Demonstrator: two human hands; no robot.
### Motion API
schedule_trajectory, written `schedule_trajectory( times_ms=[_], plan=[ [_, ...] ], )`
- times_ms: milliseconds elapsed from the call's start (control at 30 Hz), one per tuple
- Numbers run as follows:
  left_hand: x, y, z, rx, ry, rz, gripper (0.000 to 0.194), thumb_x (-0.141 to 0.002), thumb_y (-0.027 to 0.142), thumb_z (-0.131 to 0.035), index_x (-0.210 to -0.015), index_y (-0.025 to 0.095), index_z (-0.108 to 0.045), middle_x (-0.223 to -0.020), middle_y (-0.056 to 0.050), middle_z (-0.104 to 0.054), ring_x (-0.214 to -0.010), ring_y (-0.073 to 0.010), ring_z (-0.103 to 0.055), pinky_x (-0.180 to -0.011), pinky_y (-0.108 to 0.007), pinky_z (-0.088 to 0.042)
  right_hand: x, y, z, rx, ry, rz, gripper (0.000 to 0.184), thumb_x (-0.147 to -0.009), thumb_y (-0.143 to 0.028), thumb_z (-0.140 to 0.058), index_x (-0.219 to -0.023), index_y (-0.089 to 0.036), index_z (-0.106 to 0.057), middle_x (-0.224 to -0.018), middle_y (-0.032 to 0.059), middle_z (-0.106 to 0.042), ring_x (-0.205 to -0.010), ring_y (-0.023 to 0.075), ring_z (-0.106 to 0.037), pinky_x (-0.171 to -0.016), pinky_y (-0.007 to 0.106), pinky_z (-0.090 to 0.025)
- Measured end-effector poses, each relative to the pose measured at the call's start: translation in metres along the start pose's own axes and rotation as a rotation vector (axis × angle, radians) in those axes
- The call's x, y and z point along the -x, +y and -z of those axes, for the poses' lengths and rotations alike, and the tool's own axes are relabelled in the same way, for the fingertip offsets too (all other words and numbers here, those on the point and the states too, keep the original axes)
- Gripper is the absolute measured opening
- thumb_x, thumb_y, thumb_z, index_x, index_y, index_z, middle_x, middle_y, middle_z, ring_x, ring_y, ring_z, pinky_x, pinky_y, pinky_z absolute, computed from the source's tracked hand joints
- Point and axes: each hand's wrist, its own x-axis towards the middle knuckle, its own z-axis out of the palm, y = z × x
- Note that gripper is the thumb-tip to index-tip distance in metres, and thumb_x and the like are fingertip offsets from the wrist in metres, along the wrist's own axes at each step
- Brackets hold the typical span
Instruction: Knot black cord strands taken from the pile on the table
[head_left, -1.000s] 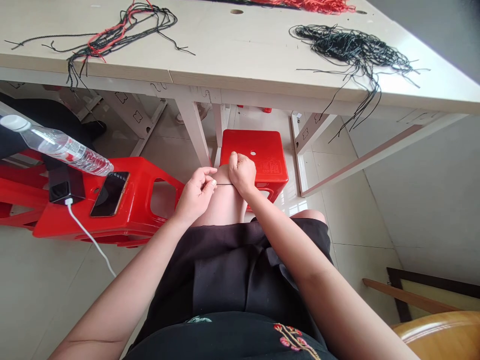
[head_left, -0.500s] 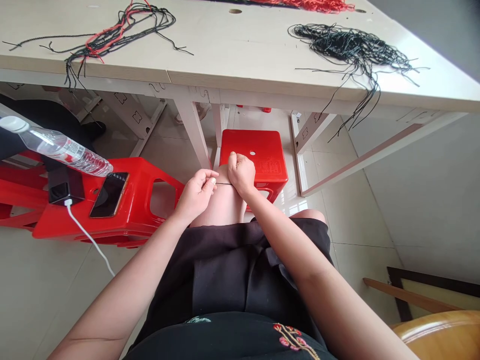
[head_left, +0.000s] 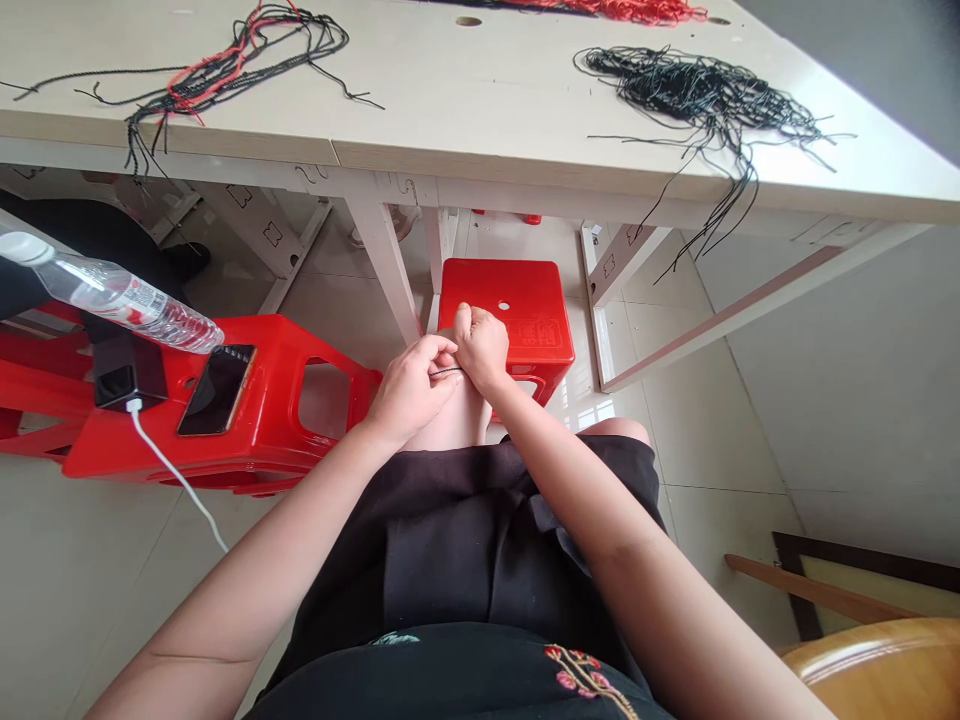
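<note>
1. A short black cord (head_left: 447,372) stretches across the top of the person's bare knee (head_left: 453,412), just above the skin. It is thin, and its ends vanish inside the fingers, so any knot or fine detail is too small to make out.
2. The left hand (head_left: 411,390) is curled almost closed, with thumb and fingertips pinched around one stretch of the cord. The exact grip is hidden behind the fingers.
3. The right hand (head_left: 480,346) is bunched nearly into a fist on the other side and has hold of the cord. Its fingers hide how the cord sits inside.
4. Dark shorts (head_left: 457,540) cover the lap below the hands, and a black top with floral embroidery (head_left: 585,672) is cut off at the bottom edge.
5. A red stool (head_left: 517,300) stands just beyond the knee. Another red stool (head_left: 300,345) to the left holds a phone (head_left: 217,390), a black charger (head_left: 127,385) and a water bottle (head_left: 120,292).
6. Overhead, loose black cords (head_left: 697,95) and mixed red-and-black cords (head_left: 225,68) lie on a pale table (head_left: 457,90), some hanging over its edge.
</note>
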Motion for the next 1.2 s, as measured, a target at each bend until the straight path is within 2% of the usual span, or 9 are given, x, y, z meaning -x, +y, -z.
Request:
schedule_trajectory(
  times_ms=[267,500,733,833,900,1000,1033,1133,1200],
  plan=[
    [-0.004,0.007,-0.011,-0.174,0.032,-0.142,0.029,-0.072,0.006,-0.057,-0.096,0.021,-0.053,-0.082,-0.001,-0.061,-0.08,-0.0173,-0.06,-0.073,-0.028,-0.049,0.0,0.0,0.0,0.012,-0.006,-0.007,0.04,-0.091,-0.028,-0.032,-0.052,-0.022,-0.026,-0.053,-0.0005,-0.041,-0.06,0.0151,-0.047,-0.057,0.025,-0.035],
    [-0.004,0.014,-0.011,-0.364,0.027,-0.149,0.029,-0.074,0.007,-0.055,-0.099,0.021,-0.054,-0.082,-0.004,-0.063,-0.082,-0.0238,-0.059,-0.071,-0.033,-0.045,0.001,0.0,0.002,-0.014,-0.014,-0.019,0.041,-0.091,-0.029,-0.033,-0.052,-0.022,-0.026,-0.053,-0.0011,-0.041,-0.057,0.0142,-0.045,-0.055,0.025,-0.034],
    [-0.013,0.016,-0.012,-0.373,-0.044,-0.16,0.038,-0.071,0.005,-0.05,-0.105,0.022,-0.055,-0.072,-0.001,-0.061,-0.078,-0.0221,-0.06,-0.066,-0.03,-0.042,0.0,0.0,0.002,-0.119,-0.05,-0.057,0.04,-0.09,-0.028,-0.037,-0.051,-0.022,-0.029,-0.053,-0.0013,-0.042,-0.059,0.0147,-0.046,-0.056,0.026,-0.035],
    [-0.014,0.011,-0.008,-0.209,-0.031,-0.095,0.028,-0.071,0.01,-0.052,-0.096,0.022,-0.054,-0.067,0.002,-0.058,-0.068,-0.0178,-0.058,-0.064,-0.028,-0.042,-0.003,0.001,0.009,-0.269,-0.061,-0.105,0.036,-0.089,-0.029,-0.04,-0.053,-0.021,-0.038,-0.056,-0.0009,-0.049,-0.064,0.0154,-0.051,-0.061,0.026,-0.039],
    [-0.012,0.009,-0.003,0.056,-0.009,-0.012,0.022,-0.071,0.014,-0.056,-0.09,0.022,-0.051,-0.063,0.004,-0.056,-0.059,-0.0138,-0.054,-0.061,-0.026,-0.042,0.001,0.002,0.021,-0.363,-0.018,-0.105,0.032,-0.088,-0.032,-0.041,-0.059,-0.02,-0.047,-0.062,-0.0002,-0.055,-0.069,0.0157,-0.054,-0.066,0.027,-0.041],
    [-0.006,0.008,0.009,0.5,0.029,0.109,0.025,-0.069,0.018,-0.063,-0.088,0.021,-0.047,-0.061,0.005,-0.055,-0.054,-0.0095,-0.052,-0.056,-0.021,-0.041,0.03,0.002,0.044,-0.576,0.129,-0.066,0.025,-0.086,-0.034,-0.046,-0.068,-0.019,-0.055,-0.074,0.0008,-0.061,-0.076,0.0152,-0.056,-0.074,0.027,-0.043],
    [-0.003,0.01,0.012,0.604,0.045,0.13,0.027,-0.068,0.019,-0.065,-0.088,0.02,-0.047,-0.062,0.005,-0.056,-0.055,-0.0087,-0.052,-0.056,-0.02,-0.041,0.043,0.001,0.049,-0.672,0.123,-0.068,0.025,-0.085,-0.035,-0.049,-0.068,-0.019,-0.056,-0.072,0.0004,-0.06,-0.074,0.0145,-0.057,-0.074,0.027,-0.044],
    [0.007,0.021,0.019,0.77,0.075,0.15,0.028,-0.066,0.017,-0.069,-0.085,0.019,-0.048,-0.063,0.004,-0.058,-0.056,-0.0078,-0.055,-0.057,-0.019,-0.044,0.082,-0.005,0.056,-1.023,-0.27,-0.24,0.024,-0.079,-0.039,-0.061,-0.066,-0.018,-0.06,-0.062,-0.0008,-0.059,-0.058,0.0115,-0.054,-0.06,0.025,-0.045],
    [0.012,0.029,0.02,0.806,0.044,0.161,0.027,-0.066,0.017,-0.069,-0.082,0.019,-0.048,-0.063,0.004,-0.059,-0.051,-0.0081,-0.056,-0.052,-0.02,-0.045,0.097,-0.01,0.054,-1.276,-0.416,-0.372,0.022,-0.074,-0.041,-0.067,-0.075,-0.019,-0.062,-0.063,-0.002,-0.06,-0.054,0.0099,-0.053,-0.056,0.024,-0.044]
  ],
)
